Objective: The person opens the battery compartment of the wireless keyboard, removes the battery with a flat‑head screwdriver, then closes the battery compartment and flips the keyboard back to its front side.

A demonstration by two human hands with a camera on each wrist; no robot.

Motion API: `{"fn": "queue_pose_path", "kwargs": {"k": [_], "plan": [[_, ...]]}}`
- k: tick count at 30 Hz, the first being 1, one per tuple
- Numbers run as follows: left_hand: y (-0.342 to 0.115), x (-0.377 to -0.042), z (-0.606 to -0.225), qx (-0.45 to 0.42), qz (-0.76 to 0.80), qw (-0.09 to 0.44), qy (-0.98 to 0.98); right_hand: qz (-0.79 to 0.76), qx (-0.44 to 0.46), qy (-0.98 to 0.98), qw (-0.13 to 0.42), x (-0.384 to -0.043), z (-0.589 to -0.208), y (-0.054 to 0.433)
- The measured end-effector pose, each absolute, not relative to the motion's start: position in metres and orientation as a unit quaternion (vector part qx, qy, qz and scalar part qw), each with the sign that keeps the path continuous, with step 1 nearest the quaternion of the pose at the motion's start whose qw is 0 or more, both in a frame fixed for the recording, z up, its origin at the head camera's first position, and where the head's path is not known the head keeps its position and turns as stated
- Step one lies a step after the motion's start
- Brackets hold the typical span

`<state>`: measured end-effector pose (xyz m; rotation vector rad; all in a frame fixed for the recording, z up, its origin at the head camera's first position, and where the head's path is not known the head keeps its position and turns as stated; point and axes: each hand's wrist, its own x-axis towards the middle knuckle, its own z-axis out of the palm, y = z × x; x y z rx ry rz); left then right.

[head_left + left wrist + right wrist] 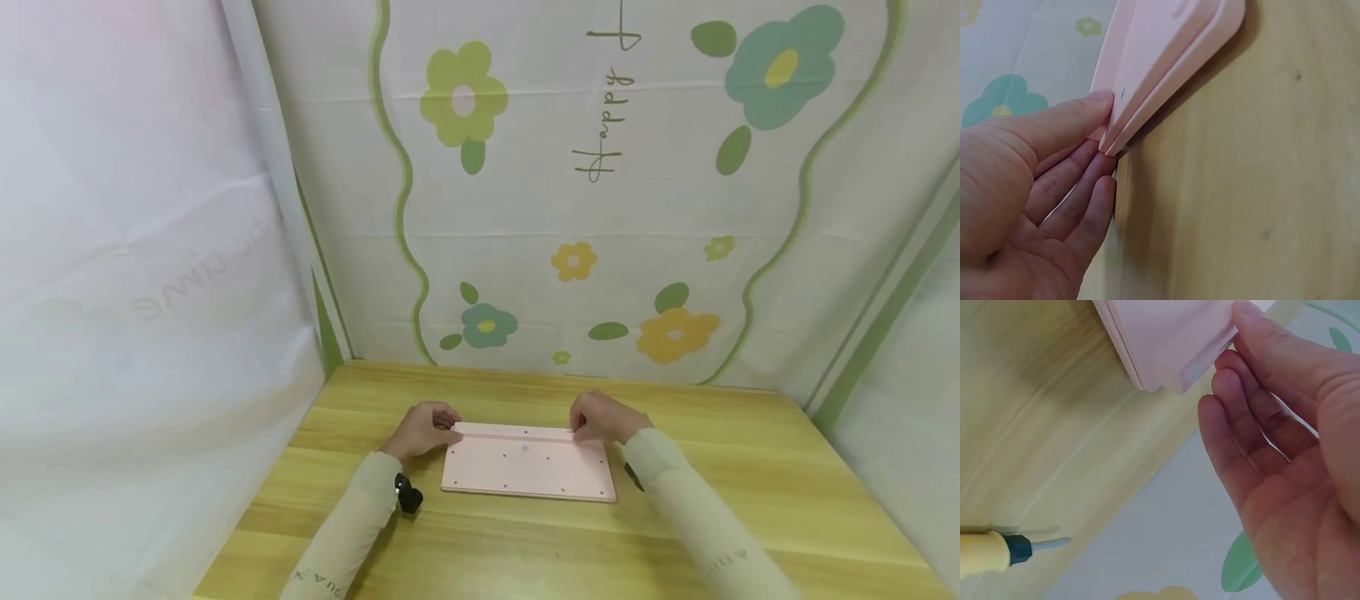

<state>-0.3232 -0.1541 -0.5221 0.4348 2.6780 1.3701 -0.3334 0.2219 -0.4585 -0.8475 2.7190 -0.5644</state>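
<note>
A thin pink keyboard [525, 467] lies underside up, its back dotted with several small screws and a raised ridge along the far edge. My left hand [423, 429] pinches its far left corner. In the left wrist view the thumb [1079, 119] presses the ridge side, with the fingers behind the corner; two layered pink edges of the keyboard [1166, 75] show there. My right hand [603, 417] grips the far edge near the right end. The right wrist view has its thumb [1285, 350] and forefinger at the pink edge, the other fingers loosely bent.
A screwdriver [1004, 553] with a yellow handle and black collar lies on the wooden table [465, 550], seen in the right wrist view. White flowered cloth [525, 200] hangs behind the table's far edge, and more cloth [150, 333] hangs at the left.
</note>
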Motion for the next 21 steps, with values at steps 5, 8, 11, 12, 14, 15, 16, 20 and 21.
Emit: {"fn": "queue_pose_path", "kwargs": {"k": [5, 8, 11, 12, 14, 15, 16, 20, 21], "plan": [[-0.155, -0.325, -0.523, 0.143, 0.446, 0.050, 0.882, -0.170, -0.273, 0.938, 0.131, -0.334, -0.453, 0.215], [-0.154, -0.325, -0.525, 0.147, 0.448, 0.052, 0.881, -0.155, -0.256, 0.944, 0.141, -0.337, -0.453, 0.213], [-0.153, -0.325, -0.527, 0.147, 0.449, 0.051, 0.880, -0.143, -0.232, 0.949, 0.157, -0.342, -0.454, 0.211], [-0.153, -0.325, -0.527, 0.146, 0.450, 0.050, 0.880, -0.139, -0.224, 0.951, 0.163, -0.343, -0.455, 0.211], [-0.154, -0.325, -0.527, 0.144, 0.451, 0.047, 0.879, -0.146, -0.209, 0.951, 0.173, -0.345, -0.456, 0.211], [-0.154, -0.325, -0.527, 0.144, 0.451, 0.045, 0.880, -0.149, -0.204, 0.951, 0.176, -0.346, -0.456, 0.211], [-0.154, -0.325, -0.527, 0.144, 0.451, 0.044, 0.880, -0.156, -0.202, 0.951, 0.176, -0.347, -0.456, 0.211], [-0.155, -0.324, -0.527, 0.145, 0.447, 0.040, 0.882, -0.188, -0.232, 0.941, 0.159, -0.345, -0.458, 0.217], [-0.155, -0.324, -0.527, 0.144, 0.446, 0.039, 0.882, -0.196, -0.247, 0.937, 0.150, -0.344, -0.459, 0.219]]}}
